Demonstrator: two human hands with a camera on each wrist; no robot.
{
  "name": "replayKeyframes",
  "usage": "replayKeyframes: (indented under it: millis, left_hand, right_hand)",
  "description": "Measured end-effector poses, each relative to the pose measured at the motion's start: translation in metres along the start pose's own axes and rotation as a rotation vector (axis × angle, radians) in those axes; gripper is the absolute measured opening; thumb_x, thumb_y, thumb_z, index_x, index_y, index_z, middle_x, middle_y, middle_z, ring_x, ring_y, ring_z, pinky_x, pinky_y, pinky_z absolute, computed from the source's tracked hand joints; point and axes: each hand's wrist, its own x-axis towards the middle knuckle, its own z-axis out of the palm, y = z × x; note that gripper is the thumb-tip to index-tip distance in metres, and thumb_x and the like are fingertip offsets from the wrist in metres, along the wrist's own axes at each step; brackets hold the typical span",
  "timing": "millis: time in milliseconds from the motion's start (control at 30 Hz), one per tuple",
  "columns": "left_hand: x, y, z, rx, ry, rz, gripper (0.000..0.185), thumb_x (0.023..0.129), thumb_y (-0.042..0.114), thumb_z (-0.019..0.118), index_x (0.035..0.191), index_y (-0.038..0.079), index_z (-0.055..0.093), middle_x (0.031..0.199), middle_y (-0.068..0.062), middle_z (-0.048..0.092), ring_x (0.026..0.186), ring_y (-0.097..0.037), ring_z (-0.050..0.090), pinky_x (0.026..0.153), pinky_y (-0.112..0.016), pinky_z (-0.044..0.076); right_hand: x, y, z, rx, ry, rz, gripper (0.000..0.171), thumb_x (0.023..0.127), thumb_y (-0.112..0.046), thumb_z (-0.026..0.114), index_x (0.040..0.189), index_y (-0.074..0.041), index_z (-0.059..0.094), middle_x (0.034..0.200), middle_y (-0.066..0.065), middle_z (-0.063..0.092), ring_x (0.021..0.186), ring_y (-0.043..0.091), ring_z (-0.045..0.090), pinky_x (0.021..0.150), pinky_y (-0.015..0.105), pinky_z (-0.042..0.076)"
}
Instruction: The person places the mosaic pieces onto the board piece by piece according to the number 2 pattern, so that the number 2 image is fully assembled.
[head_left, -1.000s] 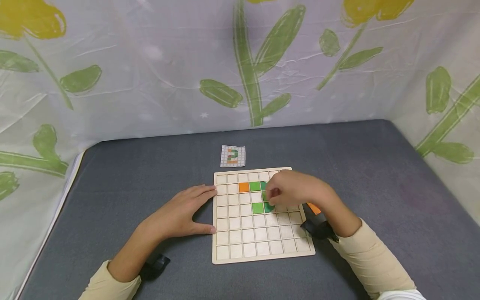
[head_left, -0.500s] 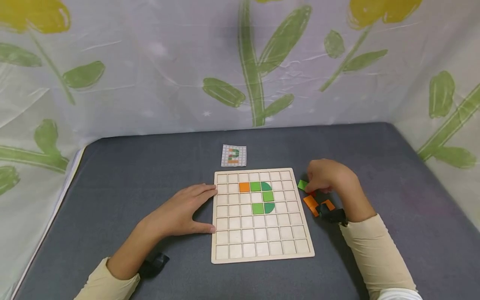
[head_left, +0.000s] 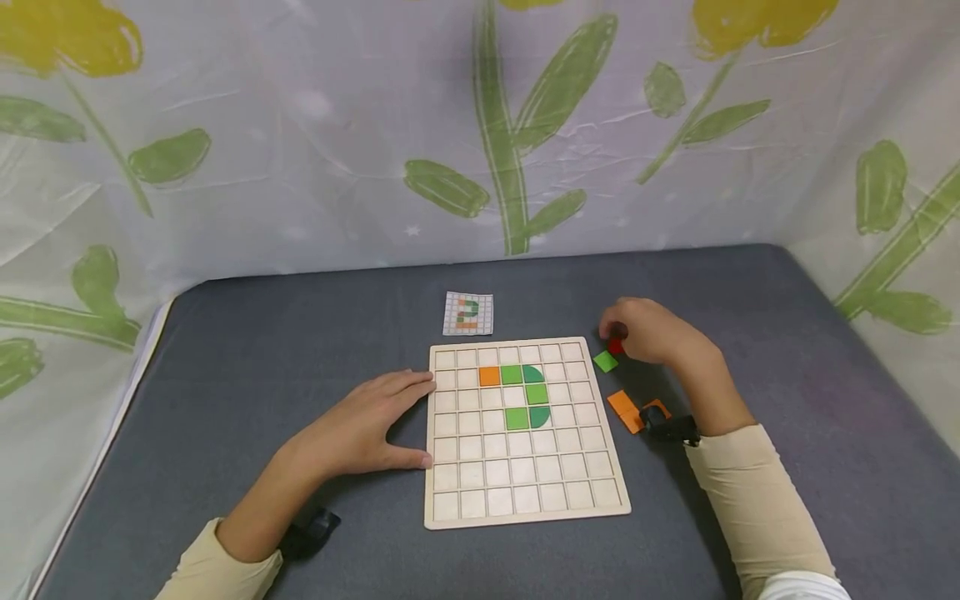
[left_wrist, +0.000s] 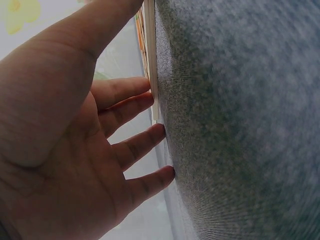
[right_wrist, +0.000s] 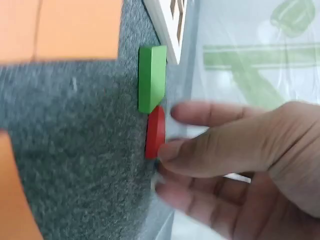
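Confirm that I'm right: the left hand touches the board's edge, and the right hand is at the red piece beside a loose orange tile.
Not quite: the loose tile beside the red piece is green, not orange, as the right wrist view shows. The rest stands.

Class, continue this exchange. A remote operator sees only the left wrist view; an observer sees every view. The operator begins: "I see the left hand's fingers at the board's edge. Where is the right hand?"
Observer: The right hand is at a red piece, off to the right of the board; whether it grips the piece, I can't tell.
Operator: What lies next to that piece?
Observer: A light green piece, also off the board.
Operator: How many pieces sit in the board's cells?
Observer: Six: one orange square, three light green squares and two dark green rounded pieces.
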Motion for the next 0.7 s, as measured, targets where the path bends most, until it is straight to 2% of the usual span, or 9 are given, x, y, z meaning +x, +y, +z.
replayKeyframes:
  millis: [67, 200, 333, 567, 700]
  left_hand:
    - [0.0003, 0.0004, 0.0000, 0.000, -0.005, -0.003, 0.093, 0.068, 0.067, 0.061, 0.140, 0.013, 0.035, 0.141, 0.000, 0.033, 0.128, -0.021, 0.028, 0.100, -0.045, 0.025]
    - [0.0002, 0.0009, -0.0003, -0.005, -0.011, -0.006, 0.093, 0.068, 0.067, 0.061, 0.140, 0.013, 0.035, 0.141, 0.000, 0.032, 0.128, -0.020, 0.028, 0.100, -0.045, 0.025]
    - [-0.0002, 0.0006, -0.0001, -0.004, -0.008, -0.010, 0.093, 0.068, 0.068, 0.061, 0.139, 0.013, 0.036, 0.140, 0.000, 0.033, 0.128, -0.020, 0.028, 0.100, -0.045, 0.026]
    - [-0.0009, 0.0012, -0.0005, -0.017, -0.011, -0.006, 0.092, 0.069, 0.066, 0.061, 0.140, 0.013, 0.036, 0.141, -0.001, 0.032, 0.128, -0.021, 0.028, 0.100, -0.046, 0.026]
    - [-0.0011, 0.0015, -0.0006, -0.022, -0.015, -0.006, 0.092, 0.069, 0.066, 0.061, 0.140, 0.013, 0.035, 0.141, -0.002, 0.032, 0.129, -0.021, 0.027, 0.100, -0.047, 0.026]
  right_hand:
    - [-0.0006, 0.0038, -0.0012, 0.015, 0.009, 0.006, 0.028, 0.079, 0.014, 0.051, 0.094, -0.004, 0.066, 0.094, 0.009, 0.058, 0.082, 0.024, 0.050, 0.070, 0.037, 0.044]
    - [-0.0025, 0.0085, -0.0043, 0.059, -0.042, 0.047, 0.016, 0.083, 0.000, 0.058, 0.098, 0.000, 0.064, 0.092, 0.010, 0.060, 0.080, 0.023, 0.053, 0.070, 0.040, 0.045]
    - [-0.0023, 0.0099, -0.0049, 0.087, -0.069, 0.080, 0.018, 0.081, -0.011, 0.067, 0.096, -0.003, 0.063, 0.088, 0.007, 0.058, 0.078, 0.022, 0.052, 0.068, 0.039, 0.044]
    - [0.0007, 0.0120, -0.0019, 0.125, -0.013, 0.071, 0.016, 0.078, -0.009, 0.070, 0.088, -0.005, 0.059, 0.081, 0.004, 0.057, 0.072, 0.019, 0.052, 0.063, 0.034, 0.044]
    - [0.0023, 0.0110, -0.0019, 0.171, 0.014, 0.023, 0.012, 0.078, -0.007, 0.070, 0.081, -0.007, 0.059, 0.076, 0.002, 0.056, 0.067, 0.018, 0.049, 0.058, 0.032, 0.042]
